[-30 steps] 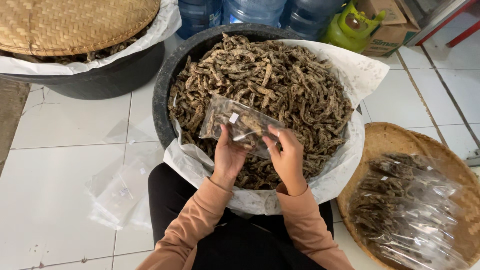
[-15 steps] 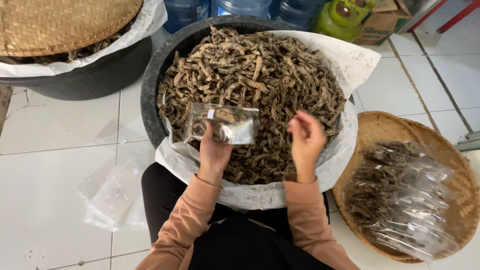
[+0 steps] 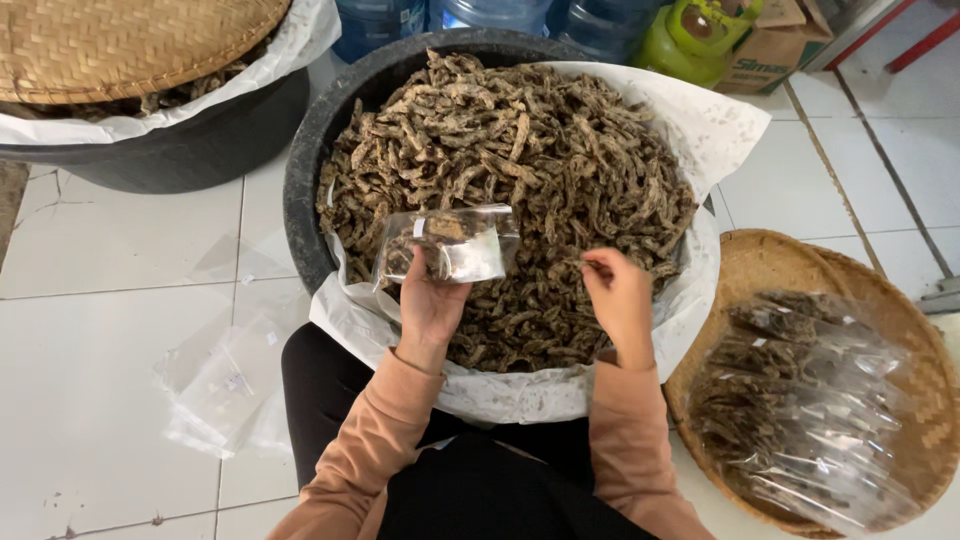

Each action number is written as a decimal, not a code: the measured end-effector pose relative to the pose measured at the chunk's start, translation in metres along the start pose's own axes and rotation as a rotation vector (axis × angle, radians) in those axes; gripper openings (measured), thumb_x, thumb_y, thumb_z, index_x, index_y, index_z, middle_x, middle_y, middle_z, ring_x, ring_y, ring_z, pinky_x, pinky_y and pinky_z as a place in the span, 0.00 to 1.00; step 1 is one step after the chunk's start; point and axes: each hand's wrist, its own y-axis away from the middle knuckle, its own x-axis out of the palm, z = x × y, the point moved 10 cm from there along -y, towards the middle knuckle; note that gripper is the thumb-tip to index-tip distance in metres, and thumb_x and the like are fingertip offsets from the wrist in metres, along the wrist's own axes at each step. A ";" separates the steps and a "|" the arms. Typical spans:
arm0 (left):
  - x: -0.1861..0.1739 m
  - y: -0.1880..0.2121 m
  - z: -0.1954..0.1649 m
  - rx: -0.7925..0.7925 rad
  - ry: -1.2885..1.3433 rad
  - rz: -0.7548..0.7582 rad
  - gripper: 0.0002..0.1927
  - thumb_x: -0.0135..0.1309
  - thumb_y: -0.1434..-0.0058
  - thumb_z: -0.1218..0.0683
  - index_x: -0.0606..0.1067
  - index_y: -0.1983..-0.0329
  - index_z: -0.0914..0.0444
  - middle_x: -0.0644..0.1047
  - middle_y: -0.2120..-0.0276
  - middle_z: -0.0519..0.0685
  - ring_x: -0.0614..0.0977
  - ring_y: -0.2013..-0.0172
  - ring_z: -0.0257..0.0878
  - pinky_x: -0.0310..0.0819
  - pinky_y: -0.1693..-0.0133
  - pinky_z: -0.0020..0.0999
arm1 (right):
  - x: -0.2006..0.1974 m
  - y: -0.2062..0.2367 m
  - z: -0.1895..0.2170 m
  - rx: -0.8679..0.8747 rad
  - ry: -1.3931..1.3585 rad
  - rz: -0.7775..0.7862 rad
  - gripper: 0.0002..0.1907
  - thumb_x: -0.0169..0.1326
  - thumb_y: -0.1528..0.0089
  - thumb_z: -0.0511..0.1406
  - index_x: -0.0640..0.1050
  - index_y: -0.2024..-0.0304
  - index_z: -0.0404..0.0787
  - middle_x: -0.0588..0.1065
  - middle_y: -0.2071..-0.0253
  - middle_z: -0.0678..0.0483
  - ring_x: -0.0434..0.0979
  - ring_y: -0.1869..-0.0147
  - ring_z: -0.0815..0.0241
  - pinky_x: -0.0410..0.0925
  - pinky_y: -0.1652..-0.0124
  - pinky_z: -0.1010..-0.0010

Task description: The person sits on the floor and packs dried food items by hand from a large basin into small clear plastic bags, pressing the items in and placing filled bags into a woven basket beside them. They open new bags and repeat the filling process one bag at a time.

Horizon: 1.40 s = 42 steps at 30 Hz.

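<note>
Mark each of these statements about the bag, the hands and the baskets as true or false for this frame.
1. The left hand holds a clear plastic bag partly filled with dried pieces. True.
2. The right hand rests on the floor tiles. False: it is over the dried pieces in the black tub, pinching one.
3. The woven tray on the right holds filled bags. True.
4. The second tub at upper left is uncovered. False: a woven lid lies on it.
5. Empty bags lie on the floor at left. True.

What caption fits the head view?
Left hand holds clear bag; right hand picks dried pieces from black tub.
</note>
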 end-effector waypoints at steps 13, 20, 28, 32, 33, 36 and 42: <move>0.063 0.061 0.068 -0.227 -0.160 0.276 0.25 0.45 0.28 0.42 0.69 0.38 0.64 0.76 0.44 0.54 0.78 0.43 0.49 0.72 0.38 0.52 | -0.025 0.066 0.084 -0.110 -0.730 -0.375 0.09 0.60 0.36 0.20 0.74 0.57 0.30 0.79 0.55 0.46 0.83 0.57 0.60 0.78 0.58 0.71; 0.087 0.063 0.172 -0.502 -0.286 0.434 0.22 0.48 0.26 0.45 0.71 0.38 0.64 0.78 0.44 0.53 0.80 0.45 0.49 0.73 0.41 0.53 | -0.079 0.085 0.051 0.062 -0.327 -0.238 0.08 0.58 0.33 0.24 0.76 0.52 0.32 0.80 0.59 0.53 0.78 0.57 0.71 0.69 0.58 0.81; 0.094 0.133 0.399 -1.016 -0.612 0.401 0.27 0.51 0.30 0.40 0.67 0.37 0.63 0.72 0.40 0.54 0.72 0.40 0.49 0.67 0.42 0.61 | -0.260 0.125 0.034 0.035 -0.026 -0.200 0.41 0.67 0.43 0.27 0.65 0.30 0.35 0.70 0.33 0.45 0.70 0.31 0.55 0.67 0.36 0.69; 0.121 0.175 0.407 -1.018 -0.894 0.392 0.30 0.51 0.34 0.42 0.61 0.32 0.54 0.65 0.31 0.52 0.68 0.33 0.43 0.62 0.35 0.56 | -0.364 0.118 -0.009 0.266 0.272 -0.189 0.43 0.69 0.46 0.30 0.67 0.31 0.39 0.73 0.36 0.46 0.75 0.34 0.55 0.69 0.37 0.66; 0.141 0.173 0.394 -0.943 -0.880 0.472 0.30 0.52 0.34 0.44 0.61 0.32 0.56 0.66 0.32 0.52 0.68 0.33 0.45 0.63 0.35 0.54 | -0.382 0.111 -0.027 0.303 0.283 -0.164 0.43 0.69 0.47 0.30 0.67 0.31 0.38 0.73 0.36 0.45 0.74 0.33 0.54 0.69 0.37 0.65; 0.188 0.147 0.318 -0.643 -0.960 0.613 0.31 0.52 0.35 0.46 0.63 0.31 0.59 0.71 0.34 0.53 0.70 0.34 0.45 0.65 0.38 0.48 | -0.402 0.096 -0.102 0.409 0.274 -0.025 0.42 0.70 0.49 0.30 0.69 0.33 0.39 0.73 0.37 0.45 0.74 0.35 0.52 0.69 0.38 0.62; 0.238 0.124 0.032 0.427 -0.806 0.586 0.09 0.52 0.21 0.56 0.73 0.41 0.60 0.75 0.47 0.49 0.78 0.48 0.38 0.76 0.45 0.38 | -0.322 0.078 -0.258 0.571 0.101 0.373 0.42 0.71 0.51 0.32 0.71 0.35 0.44 0.77 0.42 0.47 0.76 0.41 0.55 0.70 0.43 0.62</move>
